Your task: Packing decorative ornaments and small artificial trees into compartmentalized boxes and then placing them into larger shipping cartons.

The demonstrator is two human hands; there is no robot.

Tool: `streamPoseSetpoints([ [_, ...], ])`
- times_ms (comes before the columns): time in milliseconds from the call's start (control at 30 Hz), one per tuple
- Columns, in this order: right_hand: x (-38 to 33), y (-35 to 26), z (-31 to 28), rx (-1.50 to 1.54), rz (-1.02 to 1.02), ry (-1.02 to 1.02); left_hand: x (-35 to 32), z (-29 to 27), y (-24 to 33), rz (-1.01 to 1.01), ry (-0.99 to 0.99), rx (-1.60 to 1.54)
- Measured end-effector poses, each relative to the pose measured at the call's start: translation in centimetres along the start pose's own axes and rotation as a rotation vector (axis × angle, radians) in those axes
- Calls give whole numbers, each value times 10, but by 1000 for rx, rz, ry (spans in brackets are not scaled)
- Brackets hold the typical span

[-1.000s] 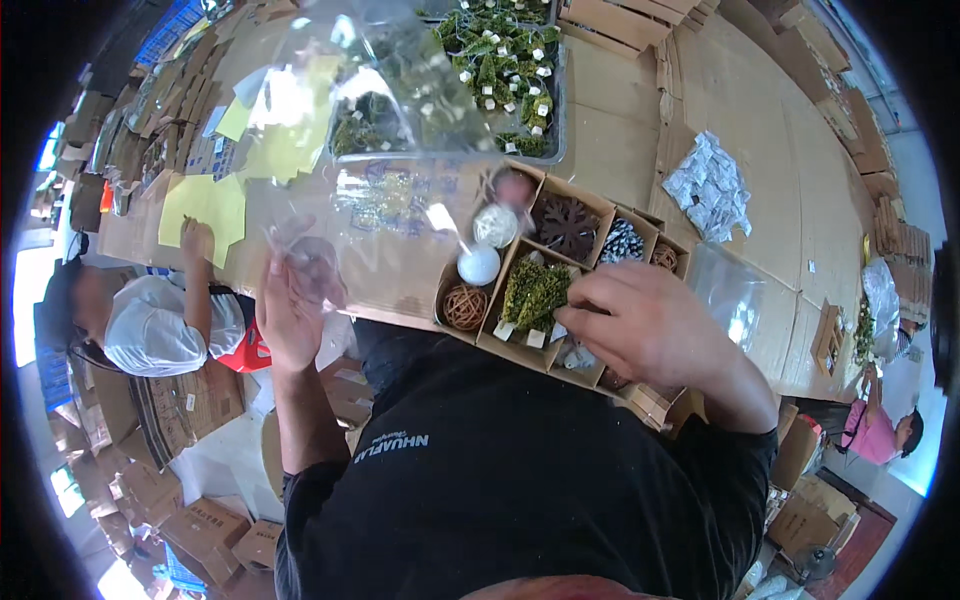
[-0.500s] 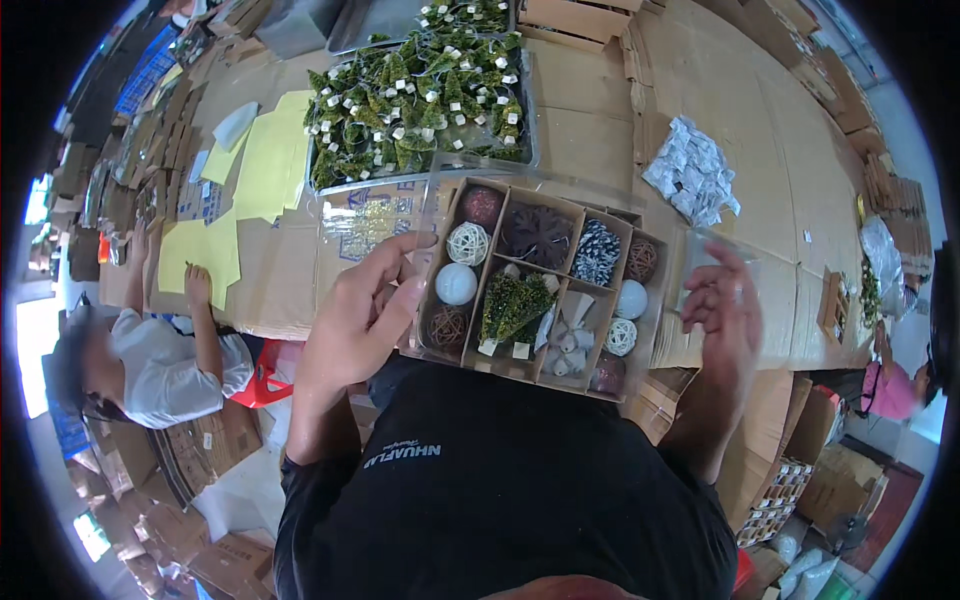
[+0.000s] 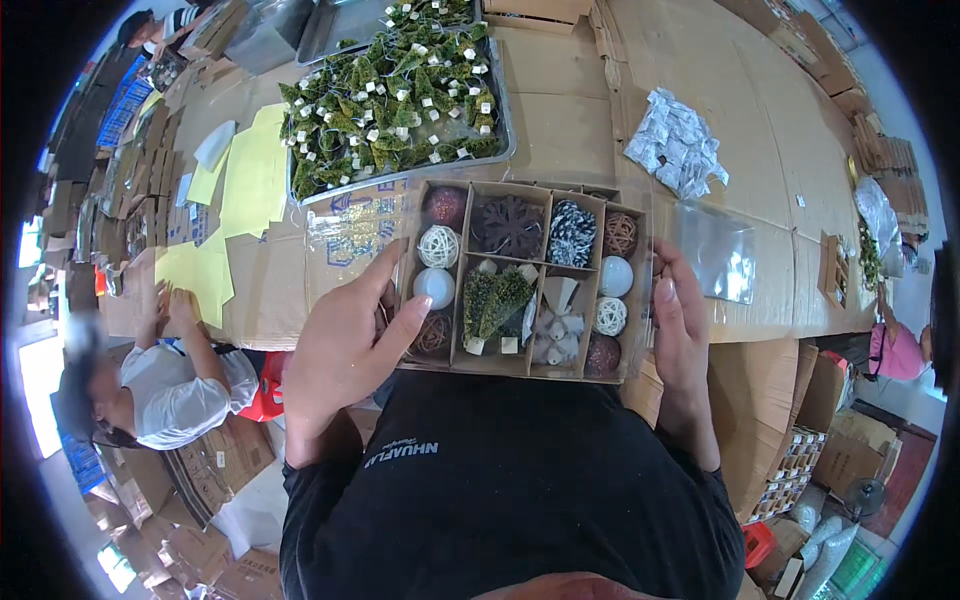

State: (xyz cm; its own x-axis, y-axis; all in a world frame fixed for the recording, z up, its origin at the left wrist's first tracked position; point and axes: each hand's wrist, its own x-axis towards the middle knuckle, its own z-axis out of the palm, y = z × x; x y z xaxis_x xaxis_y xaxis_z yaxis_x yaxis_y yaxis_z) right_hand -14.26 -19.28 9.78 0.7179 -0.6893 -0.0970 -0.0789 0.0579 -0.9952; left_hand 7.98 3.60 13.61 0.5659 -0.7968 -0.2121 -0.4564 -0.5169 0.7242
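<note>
A shallow cardboard box [image 3: 545,371] with dividers lies level in front of my torso, under what looks like a clear plastic cover. My left hand [image 3: 345,345] holds its left side, thumb along the edge. At the opposite side, my right hand [image 3: 682,325] grips the edge with fingers bent around it. Inside are a dark snowflake [image 3: 510,227], a frosted pine cone [image 3: 572,236], small green trees [image 3: 488,303] and pale wooden-looking ornaments [image 3: 558,330]. White balls [image 3: 434,287], woven balls [image 3: 439,246] and dark red glitter balls [image 3: 445,207] fill the side columns.
Beyond the box stands a metal tray [image 3: 510,140] heaped with small green trees. A pile of silvery packets [image 3: 676,145] and a clear plastic bag [image 3: 725,255] lie to the right. Yellow sheets [image 3: 252,180] are at the left, where a seated person [image 3: 185,390] works.
My right hand has come in from the right and closed on the box's edge. The box has turned straighter and shifted slightly left. My left hand stays on its side.
</note>
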Motion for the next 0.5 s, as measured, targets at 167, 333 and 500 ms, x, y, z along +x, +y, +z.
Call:
streamPoseSetpoints([
  [167,0,2,-6,-63,-35,-56,-5,-1,11,-48,33,-18],
  [333,-7,-10,-7,-13,-41,-118,-7,3,9,-4,113,-34],
  [500,-14,-13,-2,-77,-151,-99,-4,3,11,4,96,-72],
])
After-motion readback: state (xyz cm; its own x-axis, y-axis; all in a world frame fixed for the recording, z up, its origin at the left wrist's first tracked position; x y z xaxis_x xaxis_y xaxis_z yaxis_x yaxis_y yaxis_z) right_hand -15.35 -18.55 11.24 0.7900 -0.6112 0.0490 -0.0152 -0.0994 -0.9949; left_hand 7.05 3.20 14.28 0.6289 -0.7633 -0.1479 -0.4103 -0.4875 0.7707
